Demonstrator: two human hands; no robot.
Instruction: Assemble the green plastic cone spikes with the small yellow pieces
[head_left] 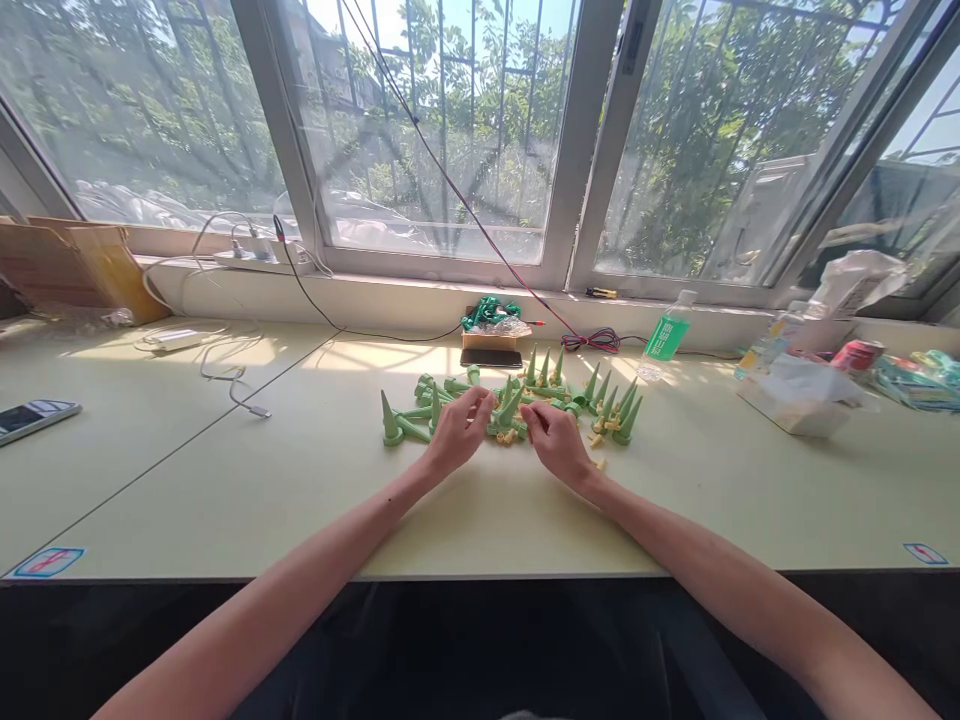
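Note:
A heap of green plastic cone-shaped spikes (pixel 453 386) lies on the pale table, several of them upright on round bases. My left hand (pixel 461 430) is at the middle of the heap, its fingers curled into a pinch beside a tilted green spike (pixel 510 408). Opposite it, my right hand (pixel 556 438) is closed too, its fingertips near the same spike. Whatever either hand pinches is hidden or too small to name. Small yellow pieces (pixel 507 437) lie among the spikes, and a few more sit by the upright green spikes (pixel 628 420) at the right.
Behind the heap are a dark phone (pixel 490 358) and a small box with green bundled material (pixel 491 314). A green-labelled bottle (pixel 667 338) and a tissue box (pixel 795 400) stand to the right. Cables (pixel 232 385) and another phone (pixel 34 418) lie left. The table's front edge is near me.

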